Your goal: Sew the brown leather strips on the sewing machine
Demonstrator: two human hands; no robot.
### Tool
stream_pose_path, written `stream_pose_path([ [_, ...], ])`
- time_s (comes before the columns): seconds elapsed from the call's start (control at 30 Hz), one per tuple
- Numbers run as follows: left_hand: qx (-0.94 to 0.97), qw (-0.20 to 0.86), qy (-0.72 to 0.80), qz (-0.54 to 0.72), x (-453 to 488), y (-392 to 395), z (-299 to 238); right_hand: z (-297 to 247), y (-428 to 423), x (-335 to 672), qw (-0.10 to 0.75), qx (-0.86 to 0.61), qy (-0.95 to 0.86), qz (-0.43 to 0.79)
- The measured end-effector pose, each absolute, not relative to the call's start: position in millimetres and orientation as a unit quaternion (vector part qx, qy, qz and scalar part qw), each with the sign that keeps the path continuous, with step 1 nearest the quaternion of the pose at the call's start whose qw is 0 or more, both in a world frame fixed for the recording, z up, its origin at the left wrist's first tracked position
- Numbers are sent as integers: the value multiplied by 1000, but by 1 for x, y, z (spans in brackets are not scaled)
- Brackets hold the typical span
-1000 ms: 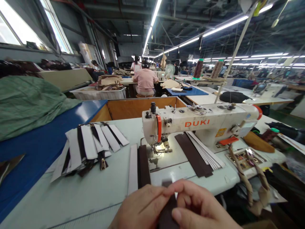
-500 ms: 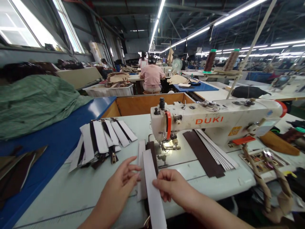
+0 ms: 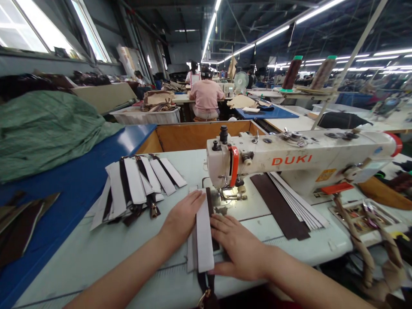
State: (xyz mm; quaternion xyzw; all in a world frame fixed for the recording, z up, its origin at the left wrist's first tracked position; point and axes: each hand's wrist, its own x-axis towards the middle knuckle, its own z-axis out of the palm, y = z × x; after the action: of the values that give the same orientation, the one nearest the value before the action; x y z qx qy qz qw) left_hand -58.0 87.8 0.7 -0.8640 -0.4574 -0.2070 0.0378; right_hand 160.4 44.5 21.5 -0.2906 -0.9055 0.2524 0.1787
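Observation:
A white strip (image 3: 205, 242) lies lengthwise on the sewing table over a second pale strip (image 3: 192, 251) and a dark brown piece (image 3: 209, 199). From under its near end comes a dark zipper (image 3: 207, 296) with a metal pull, hanging at the table edge. My left hand (image 3: 183, 216) rests with outstretched fingers on the far end of the white strip. Flat along the strip's right side lies my right hand (image 3: 240, 246), fingers extended and thumb touching near its lower corner. The sewing machine's lit presser foot (image 3: 232, 195) is just right of the strips' far end.
White strips with dark zippers (image 3: 135, 182) are piled on the left. Under the machine arm (image 3: 289, 150) lie brown strips (image 3: 280, 210) and a fan of white strips (image 3: 299, 204). A tool tray (image 3: 367, 219) sits at right. People sit farther back.
The white strip has shifted away from me and now lies flat. My left hand has come down on its far end, and my right hand has gone from pinching its edge to lying flat.

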Motion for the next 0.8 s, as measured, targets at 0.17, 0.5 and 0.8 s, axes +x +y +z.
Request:
stream_pose_path([
  [0.17,-860,-8,-475,-189,-53,84,-12,9,48,156,111,-255,-957,77],
  [0.5,-849,-46,-499,-169,-51,81,-3,23,51,154,95,-169,-981,-29],
  [0.8,-856,-24,-488,-169,-50,83,-2,7,72,139,126,-229,-965,-36],
])
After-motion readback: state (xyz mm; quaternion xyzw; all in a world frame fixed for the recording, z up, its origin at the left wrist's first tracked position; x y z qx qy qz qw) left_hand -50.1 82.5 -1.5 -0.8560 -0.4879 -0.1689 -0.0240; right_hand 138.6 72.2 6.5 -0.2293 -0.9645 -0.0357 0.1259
